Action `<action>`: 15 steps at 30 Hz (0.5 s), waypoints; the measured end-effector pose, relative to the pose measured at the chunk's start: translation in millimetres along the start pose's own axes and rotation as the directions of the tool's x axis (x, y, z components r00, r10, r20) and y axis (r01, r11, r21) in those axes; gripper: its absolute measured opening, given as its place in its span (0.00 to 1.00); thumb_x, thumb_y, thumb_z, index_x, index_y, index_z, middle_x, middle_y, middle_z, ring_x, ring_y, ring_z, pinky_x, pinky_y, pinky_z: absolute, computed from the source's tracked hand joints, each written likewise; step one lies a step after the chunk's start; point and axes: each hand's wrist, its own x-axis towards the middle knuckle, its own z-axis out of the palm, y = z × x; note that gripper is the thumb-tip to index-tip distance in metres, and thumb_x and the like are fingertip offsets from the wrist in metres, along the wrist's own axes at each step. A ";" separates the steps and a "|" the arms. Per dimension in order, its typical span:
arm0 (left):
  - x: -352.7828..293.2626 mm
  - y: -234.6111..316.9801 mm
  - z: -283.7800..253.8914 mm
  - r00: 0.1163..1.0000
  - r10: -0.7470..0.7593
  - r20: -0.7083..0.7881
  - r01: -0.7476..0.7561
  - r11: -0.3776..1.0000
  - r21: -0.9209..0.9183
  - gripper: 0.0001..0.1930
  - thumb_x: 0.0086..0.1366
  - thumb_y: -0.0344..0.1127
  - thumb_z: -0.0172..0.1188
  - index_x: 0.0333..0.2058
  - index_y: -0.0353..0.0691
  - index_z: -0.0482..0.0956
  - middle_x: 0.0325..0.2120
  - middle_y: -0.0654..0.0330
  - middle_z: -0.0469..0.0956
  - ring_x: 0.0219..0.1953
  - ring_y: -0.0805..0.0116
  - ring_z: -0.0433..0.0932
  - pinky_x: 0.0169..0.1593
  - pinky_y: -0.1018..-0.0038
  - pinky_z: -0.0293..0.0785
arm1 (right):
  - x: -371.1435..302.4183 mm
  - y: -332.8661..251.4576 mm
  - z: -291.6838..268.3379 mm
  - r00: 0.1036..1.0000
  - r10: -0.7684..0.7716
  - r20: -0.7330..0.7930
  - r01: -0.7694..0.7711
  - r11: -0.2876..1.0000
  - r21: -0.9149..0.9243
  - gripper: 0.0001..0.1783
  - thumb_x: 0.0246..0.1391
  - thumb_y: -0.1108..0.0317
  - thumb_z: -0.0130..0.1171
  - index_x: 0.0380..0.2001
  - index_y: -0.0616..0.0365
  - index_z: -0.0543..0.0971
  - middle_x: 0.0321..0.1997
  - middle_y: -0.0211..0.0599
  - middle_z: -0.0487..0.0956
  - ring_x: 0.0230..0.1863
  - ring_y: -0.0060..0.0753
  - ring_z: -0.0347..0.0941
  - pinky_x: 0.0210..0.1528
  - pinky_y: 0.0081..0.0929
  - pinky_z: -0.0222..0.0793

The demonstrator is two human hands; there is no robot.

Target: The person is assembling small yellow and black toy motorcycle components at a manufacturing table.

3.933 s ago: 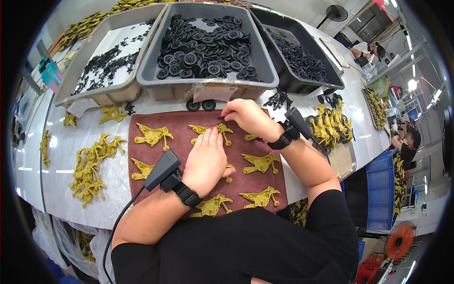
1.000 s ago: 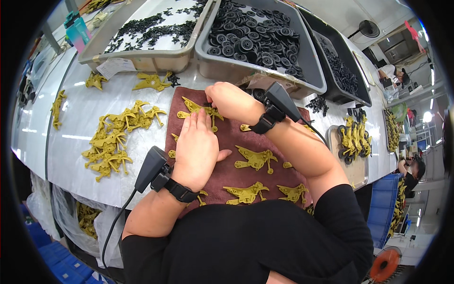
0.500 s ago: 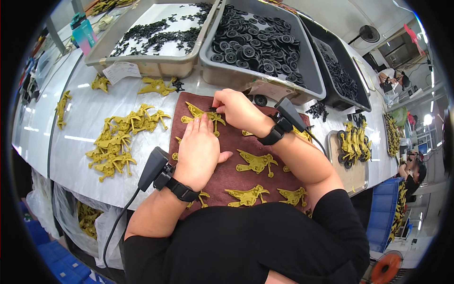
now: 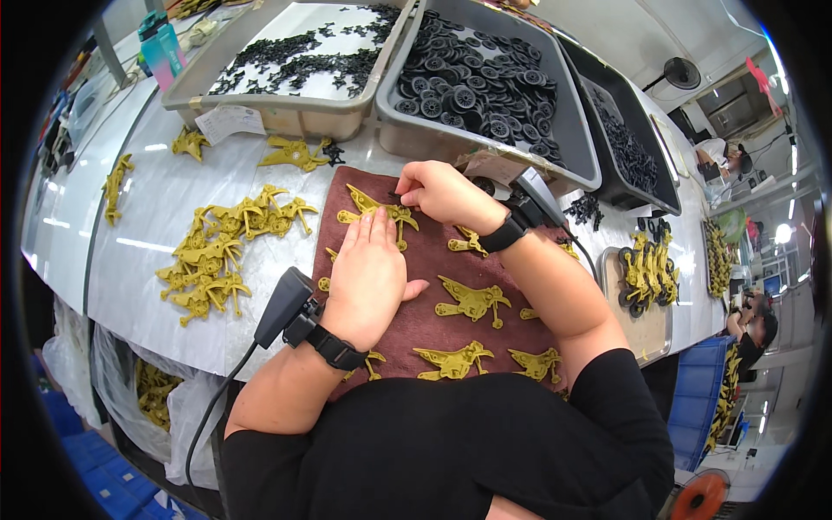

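Two hands [image 4: 366, 282] at one yellow part [image 4: 400, 217] (right [image 4: 452, 201] pinching one black piece [image 4: 393, 195]).

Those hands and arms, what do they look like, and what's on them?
The left hand and right hand are ungloved. Each wrist wears a black strap carrying a dark, blocky device with a thin black cable. Above the bare forearms are short black sleeves.

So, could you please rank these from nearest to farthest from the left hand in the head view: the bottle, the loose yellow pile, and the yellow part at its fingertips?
1. Yellow part: on the cloth, at the left hand.
2. Loose yellow pile: left of the cloth.
3. Bottle: far left, beyond the pile.
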 end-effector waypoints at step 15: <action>1.0 3.5 -2.9 0.997 -0.030 -0.067 0.031 0.999 0.014 0.36 0.49 0.58 0.63 0.46 0.29 0.76 0.56 0.47 0.68 0.60 0.58 0.64 0.64 0.68 0.54 | 8.1 -2.4 12.3 0.963 -0.270 0.012 0.248 0.868 -0.430 0.07 0.40 0.82 0.57 0.27 0.67 0.75 0.29 0.50 0.78 0.35 0.50 0.75 0.37 0.38 0.70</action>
